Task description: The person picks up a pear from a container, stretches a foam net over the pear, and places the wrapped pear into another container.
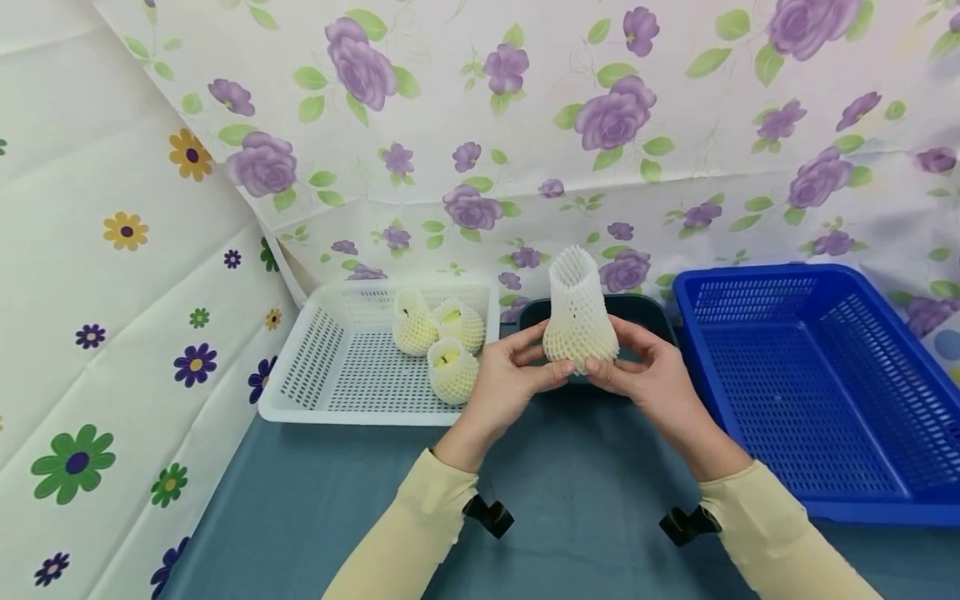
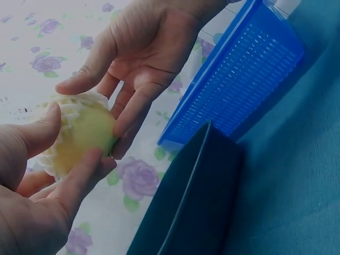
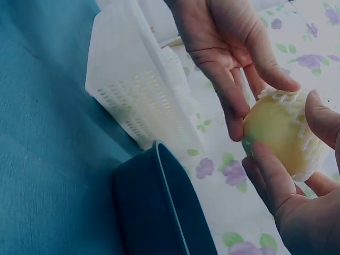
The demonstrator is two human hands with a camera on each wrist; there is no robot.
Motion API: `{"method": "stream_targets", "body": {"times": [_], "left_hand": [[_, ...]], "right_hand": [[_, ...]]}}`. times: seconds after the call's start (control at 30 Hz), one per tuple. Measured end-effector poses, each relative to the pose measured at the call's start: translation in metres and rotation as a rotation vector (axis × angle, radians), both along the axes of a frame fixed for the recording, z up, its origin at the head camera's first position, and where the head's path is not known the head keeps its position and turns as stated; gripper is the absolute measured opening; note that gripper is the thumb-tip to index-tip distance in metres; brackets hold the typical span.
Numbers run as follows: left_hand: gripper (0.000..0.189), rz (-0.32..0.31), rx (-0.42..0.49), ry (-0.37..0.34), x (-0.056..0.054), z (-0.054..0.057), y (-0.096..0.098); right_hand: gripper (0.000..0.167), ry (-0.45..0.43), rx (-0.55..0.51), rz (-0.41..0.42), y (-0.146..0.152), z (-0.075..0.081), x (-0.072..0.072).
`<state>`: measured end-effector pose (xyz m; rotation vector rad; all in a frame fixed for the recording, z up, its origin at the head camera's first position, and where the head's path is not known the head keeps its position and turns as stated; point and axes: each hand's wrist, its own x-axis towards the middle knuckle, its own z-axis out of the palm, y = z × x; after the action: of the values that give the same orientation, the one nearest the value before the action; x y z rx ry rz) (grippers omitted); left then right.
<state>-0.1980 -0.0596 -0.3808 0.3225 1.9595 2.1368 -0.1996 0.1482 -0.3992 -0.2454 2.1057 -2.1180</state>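
Before me, both hands hold a yellow-green fruit (image 2: 87, 133) partly covered by a white foam net sleeve (image 1: 576, 292). The sleeve's loose end stands up above the fruit in the head view. My left hand (image 1: 504, 375) grips from the left and my right hand (image 1: 656, 375) from the right, thumbs at the near side, fingers curled about the lower part. Both wrist views show the fruit's bare underside (image 3: 268, 127), with fingertips touching it. Behind and below the hands is a dark teal bin (image 1: 654, 315); its inside is mostly hidden in the head view.
To the left, a white perforated basket (image 1: 303, 367) holds three yellow fruits (image 1: 452, 375) in foam nets. A large blue perforated basket (image 1: 817, 400) stands on the right. A blue-green cloth (image 1: 577, 517) covers the table, and flowered sheets (image 1: 420, 167) hang behind.
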Motion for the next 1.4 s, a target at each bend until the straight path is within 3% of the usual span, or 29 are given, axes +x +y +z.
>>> {"method": "stream_targets", "body": {"times": [0.27,0.5,0.67,0.8,0.9,1.13,1.4], "left_hand": [[0.052,0.072,-0.044,0.041,0.003,-0.004,0.002],[0.054,0.062,-0.052,0.092,0.001,-0.006,0.003],[0.07,0.063,-0.074,0.223,0.003,-0.001,0.002],[0.074,0.006,-0.091,0.301,0.004,0.002,0.001],[0.074,-0.017,-0.107,0.304,0.005,0.004,0.001],[0.07,0.003,-0.142,0.261,0.004,0.004,0.003],[0.071,-0.037,-0.072,0.18,0.001,-0.005,0.007]], "right_hand": [[0.073,0.023,0.087,-0.025,0.0,-0.006,-0.002],[0.07,0.043,0.061,-0.073,0.0,-0.008,-0.002],[0.07,0.025,0.022,-0.08,-0.001,-0.008,-0.001],[0.07,0.017,-0.025,-0.082,-0.003,-0.007,0.0],[0.069,0.02,-0.054,-0.082,-0.003,-0.006,0.002],[0.063,0.019,-0.109,-0.058,-0.003,-0.008,0.002],[0.054,-0.009,-0.233,-0.076,-0.003,-0.013,-0.002]]}}
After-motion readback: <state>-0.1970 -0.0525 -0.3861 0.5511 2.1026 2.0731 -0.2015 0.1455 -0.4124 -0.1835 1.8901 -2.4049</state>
